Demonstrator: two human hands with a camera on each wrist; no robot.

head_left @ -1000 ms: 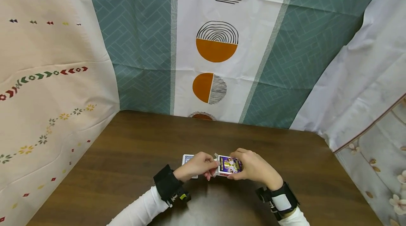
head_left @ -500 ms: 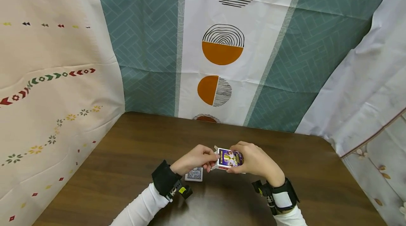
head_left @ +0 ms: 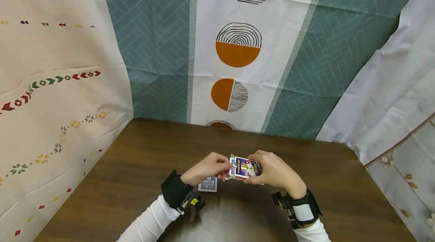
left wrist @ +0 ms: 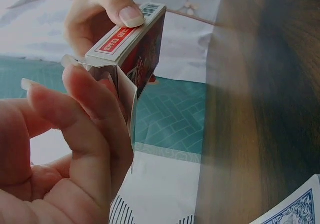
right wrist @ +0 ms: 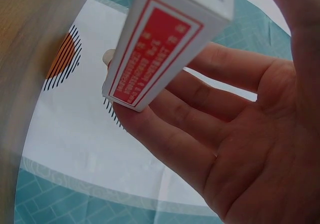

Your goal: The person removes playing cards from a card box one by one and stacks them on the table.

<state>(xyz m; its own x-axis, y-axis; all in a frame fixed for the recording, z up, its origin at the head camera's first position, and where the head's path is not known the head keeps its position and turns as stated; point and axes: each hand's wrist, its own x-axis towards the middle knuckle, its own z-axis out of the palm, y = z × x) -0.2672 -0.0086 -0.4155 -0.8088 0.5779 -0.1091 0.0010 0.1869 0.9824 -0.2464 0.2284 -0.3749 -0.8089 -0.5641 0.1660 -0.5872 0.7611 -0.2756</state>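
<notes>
Cards (head_left: 233, 161) have come into sight at the mouth of the box (head_left: 247, 168), pinched by my left grip (head_left: 210, 168), and my right grip (head_left: 276, 174), closed round its narrow sides above the tabletop (head_left: 170, 140), should squeeze gently, its pasteboard likely light and crushable.

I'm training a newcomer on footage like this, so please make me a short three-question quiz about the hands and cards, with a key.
1. Multiple choice: what does the right hand hold?
A) A round metal lid
B) A purple-fronted rectangular cardboard box
C) A yellow sponge

2. True or false: the end of the box nearest the left hand is sealed.

3. Fill in the blank: the rectangular blue-and-white playing card, perhaps one of a stack, rests on the brown wooden ____.

Key:
1. B
2. False; that end stands open.
3. Table
</notes>
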